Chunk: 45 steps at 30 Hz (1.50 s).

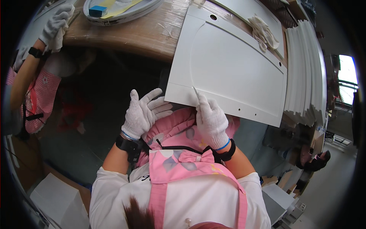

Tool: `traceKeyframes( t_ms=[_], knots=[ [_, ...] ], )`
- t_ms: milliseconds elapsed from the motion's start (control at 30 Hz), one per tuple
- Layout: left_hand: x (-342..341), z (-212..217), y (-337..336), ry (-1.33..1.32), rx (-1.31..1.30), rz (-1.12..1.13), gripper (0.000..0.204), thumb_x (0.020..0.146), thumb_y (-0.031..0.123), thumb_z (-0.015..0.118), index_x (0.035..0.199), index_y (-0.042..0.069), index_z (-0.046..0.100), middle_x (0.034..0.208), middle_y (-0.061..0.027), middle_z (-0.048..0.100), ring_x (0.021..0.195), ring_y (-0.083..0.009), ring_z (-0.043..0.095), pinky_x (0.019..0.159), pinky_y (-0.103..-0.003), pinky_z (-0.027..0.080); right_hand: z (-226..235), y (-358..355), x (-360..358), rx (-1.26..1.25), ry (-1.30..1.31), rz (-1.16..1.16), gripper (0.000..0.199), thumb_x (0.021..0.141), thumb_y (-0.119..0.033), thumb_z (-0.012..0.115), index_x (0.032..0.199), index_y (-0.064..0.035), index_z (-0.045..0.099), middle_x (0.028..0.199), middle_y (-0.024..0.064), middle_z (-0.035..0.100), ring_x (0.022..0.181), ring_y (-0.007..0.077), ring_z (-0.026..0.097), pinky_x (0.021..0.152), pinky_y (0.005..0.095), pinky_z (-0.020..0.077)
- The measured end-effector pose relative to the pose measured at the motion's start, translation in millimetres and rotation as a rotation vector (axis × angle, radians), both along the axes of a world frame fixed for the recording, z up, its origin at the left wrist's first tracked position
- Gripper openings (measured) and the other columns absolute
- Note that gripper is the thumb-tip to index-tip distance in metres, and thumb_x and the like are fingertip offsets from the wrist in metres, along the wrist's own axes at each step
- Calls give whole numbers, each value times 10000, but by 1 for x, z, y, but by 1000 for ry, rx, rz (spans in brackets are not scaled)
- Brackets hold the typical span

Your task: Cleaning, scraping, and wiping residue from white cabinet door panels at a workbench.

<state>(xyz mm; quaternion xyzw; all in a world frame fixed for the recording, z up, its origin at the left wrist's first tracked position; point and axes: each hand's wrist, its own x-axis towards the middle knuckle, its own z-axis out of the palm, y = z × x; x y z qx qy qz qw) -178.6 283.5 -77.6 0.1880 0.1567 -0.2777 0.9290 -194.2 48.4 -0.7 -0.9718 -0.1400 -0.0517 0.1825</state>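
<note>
Table: brown, covered in clear film, stretched across the top of the frame. A white ring is parked at upper left of centre, with a blue block and a yellow strip left in it.
Panel: white, sunken middle, a few small holes near the edges. It's laid slantwise from upper centre to right of centre, its lower edge stuck out over the lap.
Right hand: gloved, closed up around a thin pointed tool, middle of the frame. The tip is held at the panel's lower left part, by the corner of the sunken area; whether it's pressed in can't be told.
Left hand: gloved, fingers spread wide, nothing held. It's hung just below the panel's lower left corner; contact can't be made out.
Tool work: looks like a corner is being scraped or trimmed, only a guess. Progress can't be judged.
Next move: a light, steady stroke along that line would be called for, ideally with the panel braced by the free left hand.
Off to the sides: a loose glove is dropped at upper right, white boards are stacked at far right, and a co-worker's gloved hand can be seen at upper left.
</note>
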Motion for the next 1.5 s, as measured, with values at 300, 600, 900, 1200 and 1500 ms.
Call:
traceKeyframes(
  t_ms=[300, 600, 900, 1200, 1500],
  knots=[
    [7, -3, -3, -55, 3, -26, 568, 1063, 445, 314, 1381, -12, 424, 1175, -243, 645, 1082, -371, 645, 986, -528, 500, 29, 18, 28, 91, 217, 349, 510, 837, -113, 625, 1331, -119, 497, 967, 120, 612, 826, 327, 650, 647, 437, 528],
    [25, 16, -21, -177, 91, -171, 561, 1035, 414, 439, 1412, 0, 396, 1254, -201, 613, 1050, -321, 674, 918, -484, 569, 53, -111, 208, 254, -136, -162, 236, 917, -102, 603, 1127, -6, 655, 943, 160, 659, 853, 302, 636, 793, 350, 502],
    [42, 36, -42, -214, 384, -278, 651, 932, 419, 646, 1383, -2, 440, 1261, -135, 597, 1106, -232, 642, 861, -397, 594, 48, -134, 331, -376, -69, -293, 414, 893, -317, 651, 1297, -228, 624, 1313, 94, 591, 1224, 307, 538, 1041, 414, 443],
    [43, 26, -50, -146, 320, -165, 588, 987, 378, 573, 1403, 2, 397, 1291, -154, 556, 1143, -281, 611, 875, -457, 590, 36, -249, 337, -391, -23, -468, 480, 913, -325, 640, 1347, -134, 570, 1347, 170, 565, 1232, 328, 534, 1070, 392, 412],
    [43, 29, -45, -209, 223, -203, 606, 994, 422, 527, 1390, -6, 360, 1228, -210, 577, 949, -367, 691, 752, -527, 627, 99, -215, 256, 1288, 546, -101, 312, 917, -126, 610, 1215, -35, 634, 1109, 79, 657, 999, 147, 621, 865, 268, 506]
  ],
)
